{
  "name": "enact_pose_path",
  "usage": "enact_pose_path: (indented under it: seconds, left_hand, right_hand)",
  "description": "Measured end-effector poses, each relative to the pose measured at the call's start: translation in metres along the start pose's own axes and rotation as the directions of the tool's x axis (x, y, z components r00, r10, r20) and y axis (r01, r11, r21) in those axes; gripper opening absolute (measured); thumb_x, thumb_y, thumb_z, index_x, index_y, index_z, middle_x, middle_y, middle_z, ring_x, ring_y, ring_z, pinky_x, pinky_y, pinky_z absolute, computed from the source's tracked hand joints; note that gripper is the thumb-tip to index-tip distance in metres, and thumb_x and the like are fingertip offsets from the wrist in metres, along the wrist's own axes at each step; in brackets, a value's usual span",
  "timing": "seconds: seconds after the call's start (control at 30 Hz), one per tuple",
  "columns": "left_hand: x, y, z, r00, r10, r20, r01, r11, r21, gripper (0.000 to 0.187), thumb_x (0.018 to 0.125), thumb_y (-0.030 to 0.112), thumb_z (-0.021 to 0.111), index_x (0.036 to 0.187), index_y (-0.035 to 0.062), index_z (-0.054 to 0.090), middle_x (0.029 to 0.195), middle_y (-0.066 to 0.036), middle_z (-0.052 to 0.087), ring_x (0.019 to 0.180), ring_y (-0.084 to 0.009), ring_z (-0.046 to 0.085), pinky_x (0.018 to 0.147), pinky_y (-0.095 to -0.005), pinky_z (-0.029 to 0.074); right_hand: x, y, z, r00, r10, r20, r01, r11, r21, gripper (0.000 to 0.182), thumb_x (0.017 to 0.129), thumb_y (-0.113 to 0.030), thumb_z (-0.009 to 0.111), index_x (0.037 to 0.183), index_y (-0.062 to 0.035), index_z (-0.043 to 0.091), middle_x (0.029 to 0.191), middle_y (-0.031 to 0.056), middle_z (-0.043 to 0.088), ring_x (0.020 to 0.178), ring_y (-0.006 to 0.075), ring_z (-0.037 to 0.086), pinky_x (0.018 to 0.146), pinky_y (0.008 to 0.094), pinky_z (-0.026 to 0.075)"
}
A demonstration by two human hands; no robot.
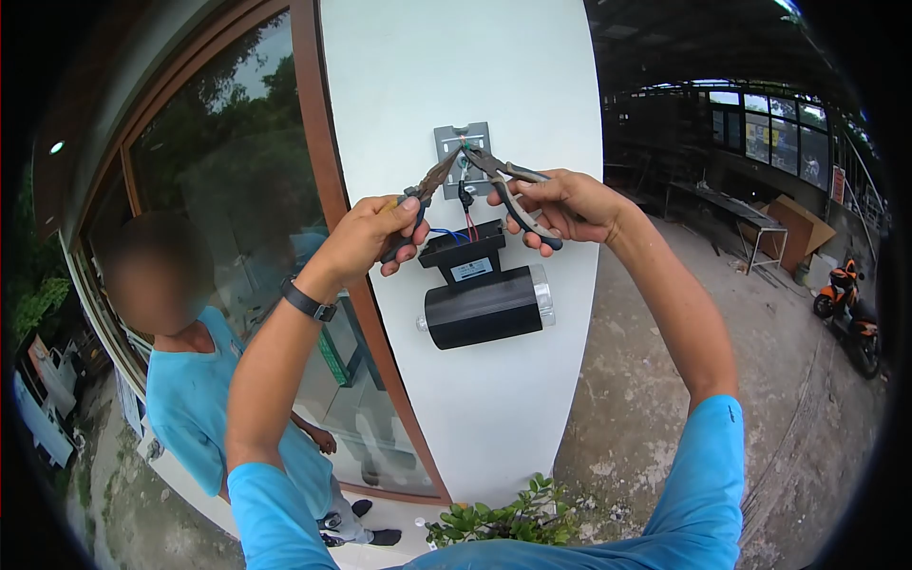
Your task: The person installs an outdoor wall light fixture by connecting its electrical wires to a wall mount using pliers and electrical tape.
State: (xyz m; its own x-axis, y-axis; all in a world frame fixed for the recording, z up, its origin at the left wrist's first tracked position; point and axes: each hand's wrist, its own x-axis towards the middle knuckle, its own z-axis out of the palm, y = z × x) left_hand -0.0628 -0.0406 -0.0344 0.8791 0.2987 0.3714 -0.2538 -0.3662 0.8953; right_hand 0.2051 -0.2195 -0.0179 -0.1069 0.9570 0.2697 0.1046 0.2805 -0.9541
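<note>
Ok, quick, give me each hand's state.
Left hand: closed on rusty pliers, tips at the wires.
Right hand: closed on blue-handled pliers, tips at the same wires.

There is one view only, from a camera on the person's head. It looks forward and slightly upward along both raised arms at a white wall (pixel 494 85), close enough that the hands fill the middle of the picture. The wide lens bends the edges, taking in a glass door (pixel 228 161) to the left and a concrete yard (pixel 788 418) to the right.
</note>
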Motion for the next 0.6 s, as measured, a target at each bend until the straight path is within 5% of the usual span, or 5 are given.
enact_pose_path:
  seconds: [0.17,0.3,0.47,0.57,0.6]
  left_hand:
    - [0.000,0.007,-0.007,0.995,-0.085,0.056,0.092,0.986,-0.136,0.041,0.110,0.042,0.054,0.084,0.0113,0.047,0.088,-0.003,0.061,0.059,-0.0058,0.050,0.042,-0.0205,0.038]
    - [0.009,0.023,0.007,0.949,0.007,-0.315,0.079,0.963,0.259,0.041,0.109,0.044,0.056,0.083,0.0123,0.051,0.080,0.002,0.060,0.057,-0.0039,0.049,0.044,-0.0201,0.037]
    - [0.003,0.047,-0.001,0.931,0.250,-0.267,0.007,0.719,0.695,0.044,0.107,0.040,0.058,0.090,0.0001,0.066,0.076,-0.004,0.061,0.063,-0.0127,0.056,0.052,-0.0321,0.045]
    - [-0.013,0.072,-0.020,0.967,0.228,-0.115,0.023,0.371,0.928,0.036,0.107,0.035,0.062,0.096,0.0014,0.067,0.076,0.000,0.059,0.071,-0.0108,0.058,0.064,-0.0342,0.048]
    - [-0.019,0.080,-0.015,0.973,0.180,-0.146,0.077,0.347,0.935,0.029,0.104,0.026,0.064,0.096,-0.0018,0.064,0.078,-0.007,0.059,0.075,-0.0204,0.060,0.071,-0.0396,0.047]
  right_hand:
    - [0.000,-0.001,0.004,0.998,0.000,-0.068,-0.009,0.992,-0.129,0.037,0.112,-0.023,0.048,0.131,0.0054,0.060,0.094,0.0177,0.069,0.065,0.0208,0.072,0.050,0.0299,0.059]
    - [-0.006,-0.006,0.015,0.989,0.024,-0.144,-0.074,0.934,-0.351,0.034,0.111,-0.020,0.048,0.131,0.0035,0.061,0.092,0.0154,0.070,0.066,0.0181,0.071,0.049,0.0248,0.054]
    - [-0.012,-0.013,0.014,0.980,0.015,-0.199,-0.105,0.886,-0.451,0.030,0.108,-0.021,0.054,0.125,0.0011,0.065,0.085,0.0096,0.069,0.061,0.0148,0.069,0.049,0.0244,0.053]
    - [-0.012,-0.023,0.025,0.963,0.017,-0.270,-0.182,0.779,-0.600,0.027,0.105,-0.023,0.058,0.116,0.0000,0.067,0.082,0.0069,0.067,0.060,0.0137,0.067,0.051,0.0267,0.055]
    - [-0.012,-0.025,0.027,0.957,0.020,-0.290,-0.214,0.724,-0.656,0.027,0.105,-0.024,0.059,0.113,-0.0004,0.067,0.081,0.0062,0.067,0.061,0.0134,0.066,0.053,0.0277,0.055]
